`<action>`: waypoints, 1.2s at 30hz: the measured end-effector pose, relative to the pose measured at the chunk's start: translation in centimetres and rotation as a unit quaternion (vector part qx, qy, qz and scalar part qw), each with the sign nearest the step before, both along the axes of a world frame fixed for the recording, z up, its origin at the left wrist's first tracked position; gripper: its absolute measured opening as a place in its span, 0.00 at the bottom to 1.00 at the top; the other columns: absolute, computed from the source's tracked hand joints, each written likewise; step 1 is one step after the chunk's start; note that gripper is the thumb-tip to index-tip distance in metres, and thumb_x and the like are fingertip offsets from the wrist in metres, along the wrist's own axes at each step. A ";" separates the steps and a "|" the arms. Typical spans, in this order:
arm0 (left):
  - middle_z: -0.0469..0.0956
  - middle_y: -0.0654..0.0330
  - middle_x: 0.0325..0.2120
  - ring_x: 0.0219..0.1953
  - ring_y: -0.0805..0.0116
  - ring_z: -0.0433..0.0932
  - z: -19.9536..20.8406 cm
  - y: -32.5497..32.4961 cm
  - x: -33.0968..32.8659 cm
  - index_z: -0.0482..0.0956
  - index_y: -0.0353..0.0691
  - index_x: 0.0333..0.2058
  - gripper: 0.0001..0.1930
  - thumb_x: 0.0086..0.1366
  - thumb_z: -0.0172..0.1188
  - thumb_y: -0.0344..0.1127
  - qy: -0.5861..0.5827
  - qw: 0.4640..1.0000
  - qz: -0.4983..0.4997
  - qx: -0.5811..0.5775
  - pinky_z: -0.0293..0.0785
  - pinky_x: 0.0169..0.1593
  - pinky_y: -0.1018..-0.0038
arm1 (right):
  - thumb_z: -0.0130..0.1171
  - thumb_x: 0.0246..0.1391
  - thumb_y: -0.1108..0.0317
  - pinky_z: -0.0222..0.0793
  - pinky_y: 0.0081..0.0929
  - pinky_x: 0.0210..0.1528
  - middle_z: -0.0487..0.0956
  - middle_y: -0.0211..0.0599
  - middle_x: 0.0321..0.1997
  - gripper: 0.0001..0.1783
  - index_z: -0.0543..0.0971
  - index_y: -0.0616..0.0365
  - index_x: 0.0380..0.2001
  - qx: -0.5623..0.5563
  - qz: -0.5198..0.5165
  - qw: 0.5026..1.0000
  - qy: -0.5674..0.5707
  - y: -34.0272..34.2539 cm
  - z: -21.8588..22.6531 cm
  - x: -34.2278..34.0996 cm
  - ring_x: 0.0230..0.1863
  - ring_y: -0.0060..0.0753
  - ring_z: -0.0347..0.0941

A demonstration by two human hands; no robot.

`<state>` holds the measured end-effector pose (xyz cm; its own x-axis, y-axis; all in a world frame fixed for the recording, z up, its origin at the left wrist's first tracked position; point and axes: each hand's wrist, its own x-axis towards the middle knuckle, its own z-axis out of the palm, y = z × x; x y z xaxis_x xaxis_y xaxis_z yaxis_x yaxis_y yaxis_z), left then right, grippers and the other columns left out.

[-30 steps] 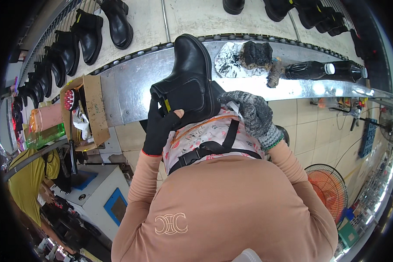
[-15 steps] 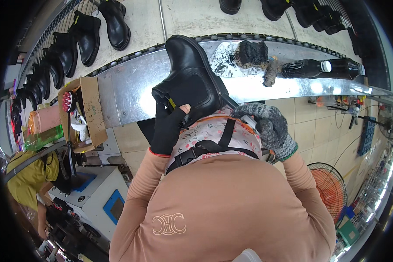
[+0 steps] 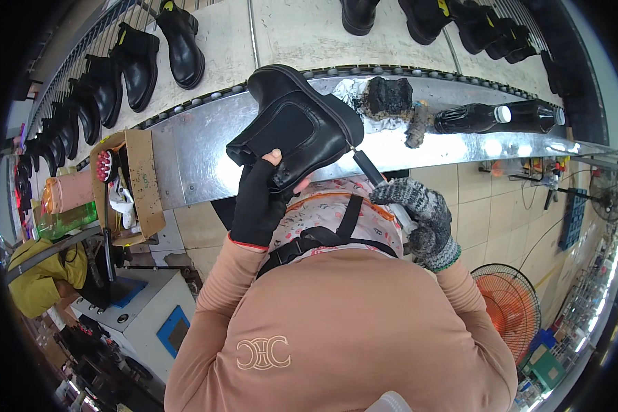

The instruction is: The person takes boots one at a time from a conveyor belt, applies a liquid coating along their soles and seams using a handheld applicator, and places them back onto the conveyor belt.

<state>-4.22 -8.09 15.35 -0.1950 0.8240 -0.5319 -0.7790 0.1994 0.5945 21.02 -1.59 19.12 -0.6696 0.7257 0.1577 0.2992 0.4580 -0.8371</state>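
The black boot (image 3: 288, 127) is tilted over the metal ledge (image 3: 196, 165), its upper gripped in the left hand (image 3: 259, 199), toe pointing away to the left. The right hand (image 3: 424, 223), closed round a slim tool (image 3: 369, 167), is nearer the heel, and the tool slants up-left to it. I can't tell whether its tip touches; the left fingers behind the boot are mostly hidden.

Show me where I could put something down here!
The metal ledge is bare between the cardboard box and the held boot. So is the pale surface beyond, between the left boot row and the right boot row. It's crowded right of the held boot: foil, a black block, dark bottles.
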 end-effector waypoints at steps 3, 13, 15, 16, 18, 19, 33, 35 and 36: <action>0.75 0.44 0.45 0.43 0.51 0.79 0.2 0.2 -0.4 0.66 0.27 0.52 0.22 0.65 0.53 0.38 -0.039 0.999 -0.004 0.002 0.83 0.38 0.75 | 0.57 0.43 0.64 0.72 0.33 0.45 0.82 0.39 0.35 0.16 0.80 0.61 0.36 0.001 0.002 1.000 0.022 0.1 -0.3 -0.1 0.39 0.43 0.78; 0.72 0.40 0.47 0.45 0.51 0.79 -0.7 1.3 -3.2 0.63 0.25 0.53 0.24 0.65 0.53 0.38 -0.052 0.998 0.001 0.033 0.84 0.36 0.71 | 0.58 0.52 0.74 0.67 0.17 0.18 0.73 0.34 0.31 0.39 0.52 0.53 0.65 -0.442 -0.218 0.838 0.237 1.9 -2.7 0.1 0.24 0.17 0.70; 0.72 0.41 0.48 0.47 0.50 0.77 -1.2 3.1 -4.7 0.64 0.27 0.53 0.24 0.63 0.54 0.36 0.002 0.999 -0.016 0.029 0.82 0.44 0.63 | 0.55 0.52 0.79 0.69 0.18 0.19 0.74 0.34 0.33 0.36 0.55 0.54 0.63 -0.351 -0.221 0.877 0.244 2.6 -7.3 0.2 0.22 0.18 0.69; 0.73 0.43 0.47 0.45 0.51 0.78 -2.2 5.0 -5.6 0.64 0.28 0.52 0.23 0.62 0.56 0.36 0.009 0.998 -0.021 0.056 0.82 0.44 0.60 | 0.58 0.52 0.76 0.68 0.19 0.18 0.75 0.33 0.33 0.32 0.61 0.53 0.60 -0.304 -0.235 0.894 0.231 3.0 -10.0 0.2 0.21 0.18 0.69; 0.74 0.45 0.45 0.41 0.52 0.80 -3.7 9.3 -7.8 0.65 0.30 0.51 0.22 0.61 0.57 0.35 0.073 0.995 -0.041 0.052 0.83 0.37 0.62 | 0.56 0.56 0.72 0.68 0.17 0.20 0.75 0.30 0.31 0.25 0.64 0.55 0.56 -0.355 -0.290 0.873 0.168 3.3 -14.1 -0.3 0.22 0.18 0.69; 0.74 0.47 0.44 0.39 0.54 0.80 -4.3 11.8 -8.9 0.65 0.29 0.50 0.21 0.61 0.57 0.33 0.099 0.992 -0.039 0.064 0.83 0.34 0.62 | 0.55 0.57 0.70 0.66 0.16 0.21 0.74 0.28 0.29 0.22 0.64 0.56 0.54 -0.397 -0.271 0.855 0.194 3.3 -15.4 -0.7 0.21 0.17 0.68; 0.77 0.41 0.42 0.45 0.44 0.76 -5.9 31.1 -7.0 0.59 0.43 0.61 0.39 0.60 0.43 0.66 0.713 0.694 -0.088 -0.053 0.70 0.49 0.59 | 0.52 0.58 0.71 0.65 0.20 0.18 0.72 0.26 0.26 0.24 0.62 0.50 0.57 -0.437 -0.314 0.821 0.189 2.8 -18.2 -1.5 0.19 0.19 0.68; 0.77 0.41 0.42 0.45 0.44 0.76 -5.6 30.4 -7.0 0.60 0.44 0.61 0.39 0.60 0.43 0.66 0.709 0.698 -0.083 -0.051 0.70 0.49 0.58 | 0.52 0.59 0.70 0.66 0.19 0.19 0.73 0.27 0.27 0.24 0.62 0.51 0.58 -0.431 -0.305 0.835 0.152 3.0 -18.3 -1.0 0.20 0.20 0.69; 0.77 0.43 0.42 0.44 0.47 0.77 -5.7 29.6 -7.1 0.61 0.44 0.60 0.37 0.60 0.48 0.63 0.695 0.711 -0.091 -0.058 0.71 0.48 0.60 | 0.51 0.59 0.70 0.67 0.19 0.20 0.74 0.27 0.29 0.25 0.61 0.52 0.59 -0.424 -0.299 0.847 0.118 2.9 -18.5 -0.8 0.21 0.20 0.70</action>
<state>-11.30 21.52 9.61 -0.4942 0.8693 0.0039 0.5894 0.3317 0.7366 20.25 1.32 0.64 -0.1648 0.8432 -0.5118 0.0437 -0.5121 -0.8578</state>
